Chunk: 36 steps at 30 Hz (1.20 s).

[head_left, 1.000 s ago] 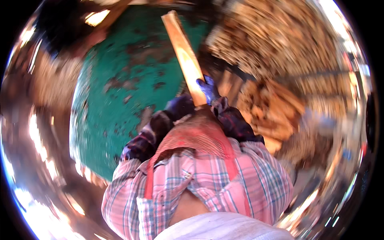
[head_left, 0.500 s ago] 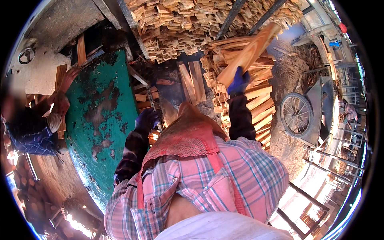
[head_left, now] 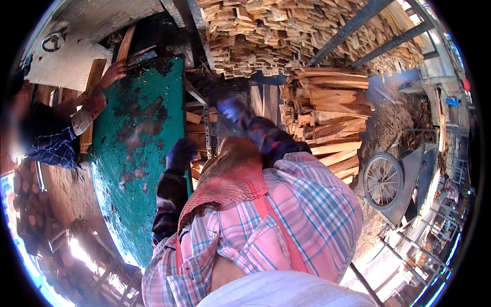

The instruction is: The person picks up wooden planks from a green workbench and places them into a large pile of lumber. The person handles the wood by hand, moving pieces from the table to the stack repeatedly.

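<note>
My left hand (head_left: 181, 152), in a dark blue glove, is at the right edge of a worn green machine table (head_left: 113, 148); its fingers are too dark to make out. My right hand (head_left: 231, 109), in a blue glove, reaches forward past a metal bar (head_left: 207, 125) and is smeared by motion, so its fingers do not show. Close by on its right stand two boards (head_left: 270, 102). Farther right rises a stack of rough wooden planks (head_left: 337, 134). Several wood pieces (head_left: 194, 117) lie between the table and the bar.
Across the green table, a co-worker's hand (head_left: 113, 74) is near an upright plank (head_left: 94, 77). A huge pile of wood pieces (head_left: 250, 41) fills the back, crossed by dark metal beams (head_left: 353, 30). A cart with a spoked wheel (head_left: 383, 180) stands at right.
The plank my right hand held is out of it and seems to lie on the stack. That hand has swung left toward the metal bar. My left hand stays by the table edge.
</note>
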Motion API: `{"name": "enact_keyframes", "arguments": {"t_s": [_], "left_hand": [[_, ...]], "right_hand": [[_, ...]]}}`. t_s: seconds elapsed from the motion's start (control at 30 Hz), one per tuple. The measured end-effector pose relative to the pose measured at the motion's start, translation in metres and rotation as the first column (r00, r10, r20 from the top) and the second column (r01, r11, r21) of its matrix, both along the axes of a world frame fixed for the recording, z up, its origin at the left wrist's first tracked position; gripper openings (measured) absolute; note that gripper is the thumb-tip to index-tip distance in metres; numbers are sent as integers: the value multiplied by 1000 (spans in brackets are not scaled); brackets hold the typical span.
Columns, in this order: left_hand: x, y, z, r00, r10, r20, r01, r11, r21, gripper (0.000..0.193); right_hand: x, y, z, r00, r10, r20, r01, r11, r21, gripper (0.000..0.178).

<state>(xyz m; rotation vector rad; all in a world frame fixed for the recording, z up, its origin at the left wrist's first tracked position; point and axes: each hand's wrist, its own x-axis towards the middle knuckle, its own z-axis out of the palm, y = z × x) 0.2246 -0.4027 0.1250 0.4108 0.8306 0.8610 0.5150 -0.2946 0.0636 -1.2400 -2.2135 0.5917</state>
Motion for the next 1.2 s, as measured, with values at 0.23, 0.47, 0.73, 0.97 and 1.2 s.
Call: {"name": "enact_keyframes", "arguments": {"t_s": [0.23,0.47,0.73,0.97,1.2], "left_hand": [[-69,-1,26,847,306,-434,-352,936,-28,35],[-113,-60,-23,-43,47,-998,483,875,20,51],[-72,-56,33,-268,-284,-921,352,861,-368,88],[-67,-56,30,-334,-215,-918,383,859,-341,87],[-78,-53,38,-316,-197,-928,367,877,-311,69]], "right_hand": [[-135,-36,-7,685,534,-495,-680,712,-174,31],[-42,-31,-69,995,53,-90,-100,738,-668,29],[73,-101,-79,734,-589,338,441,34,-897,31],[55,-97,-101,797,-560,226,366,150,-919,23],[13,-67,-64,635,-772,-24,128,136,-982,16]]}}
